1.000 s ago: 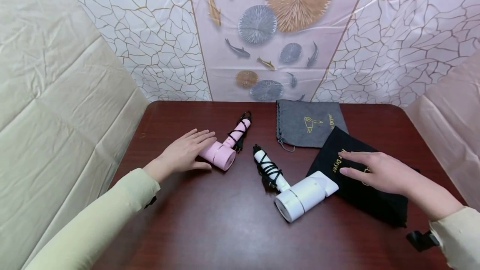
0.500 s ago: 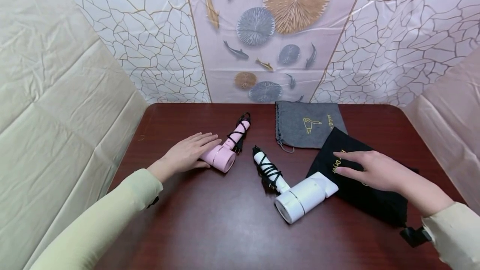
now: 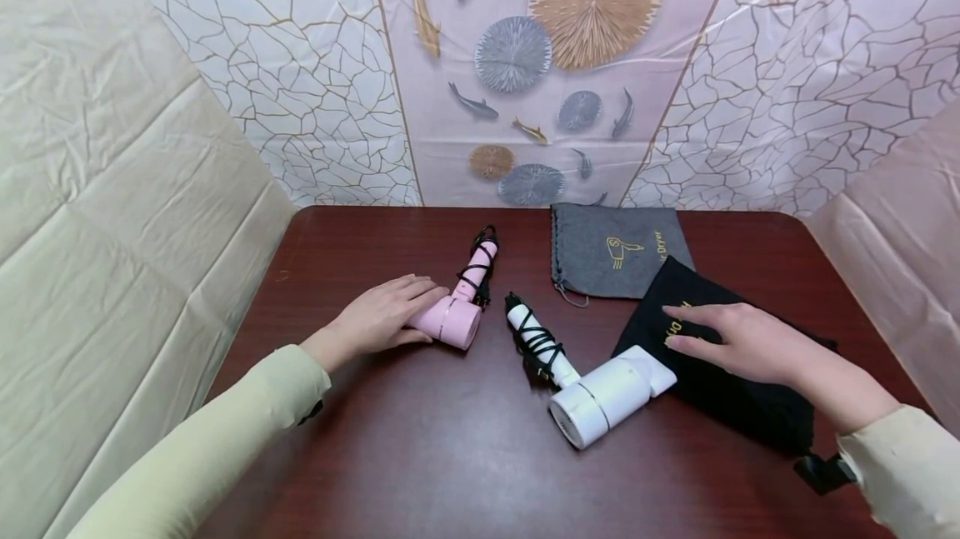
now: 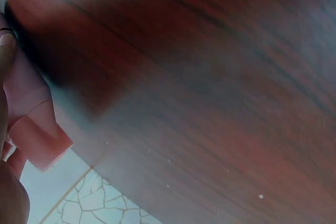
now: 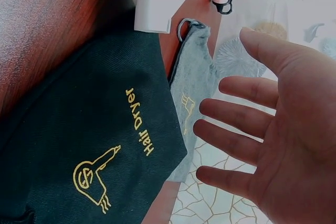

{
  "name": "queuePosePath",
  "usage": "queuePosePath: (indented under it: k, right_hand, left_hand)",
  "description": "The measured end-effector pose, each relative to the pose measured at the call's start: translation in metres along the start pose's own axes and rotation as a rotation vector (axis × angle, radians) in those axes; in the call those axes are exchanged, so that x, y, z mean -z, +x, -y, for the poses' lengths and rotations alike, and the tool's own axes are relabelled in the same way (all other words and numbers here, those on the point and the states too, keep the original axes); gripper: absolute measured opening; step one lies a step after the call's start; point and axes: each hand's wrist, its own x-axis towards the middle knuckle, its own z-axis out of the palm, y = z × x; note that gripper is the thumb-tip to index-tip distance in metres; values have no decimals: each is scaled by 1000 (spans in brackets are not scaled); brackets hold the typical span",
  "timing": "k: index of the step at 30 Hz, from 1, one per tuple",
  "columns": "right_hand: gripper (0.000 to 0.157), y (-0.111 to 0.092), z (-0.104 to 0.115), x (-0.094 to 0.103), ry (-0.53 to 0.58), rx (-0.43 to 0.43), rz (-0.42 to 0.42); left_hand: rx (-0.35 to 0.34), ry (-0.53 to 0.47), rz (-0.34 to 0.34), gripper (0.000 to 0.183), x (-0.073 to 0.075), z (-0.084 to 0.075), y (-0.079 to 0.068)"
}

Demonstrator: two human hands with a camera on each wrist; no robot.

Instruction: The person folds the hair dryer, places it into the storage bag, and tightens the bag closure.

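My left hand (image 3: 378,314) grips the barrel of a pink hair dryer (image 3: 459,321) at the left of the table, fingers over its top and thumb along the near side. Its handle, wrapped in black cord, points away from me. In the left wrist view the pink dryer (image 4: 27,85) shows at the left edge with fingertips around it. My right hand (image 3: 757,343) hovers above a black drawstring pouch (image 3: 738,406), holding nothing. The right wrist view shows that hand's fingers spread beside the black pouch (image 5: 89,129), printed "Hair Dryer" with a gold dryer drawing.
A white hair dryer (image 3: 603,397) with cord-wound handle lies mid-right, its nozzle against the black pouch. Behind it, a grey drawstring pouch (image 3: 618,252) lies flat near the far edge of the brown table (image 3: 420,456). Cloth-covered walls (image 3: 322,64) rise behind and at both sides.
My left hand has moved slightly right and its fingers have closed around the pink hair dryer, which has shifted and turned a little. My right hand has drifted slightly left above the pouch.
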Motion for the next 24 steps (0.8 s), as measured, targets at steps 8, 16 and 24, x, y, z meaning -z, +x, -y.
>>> queuePosePath:
  k: [8,16,24]
  right_hand:
    - [59,5,7,2,16,24,-6]
    - [58,17,22,8,42,79,-33]
    - [65,36,43,11,112,155,-55]
  left_hand:
    - [6,-42,-98,73,0,-11,4]
    - [-4,-29,-163,72,9,-24,6]
    - [-17,6,-205,75,15,-37,9]
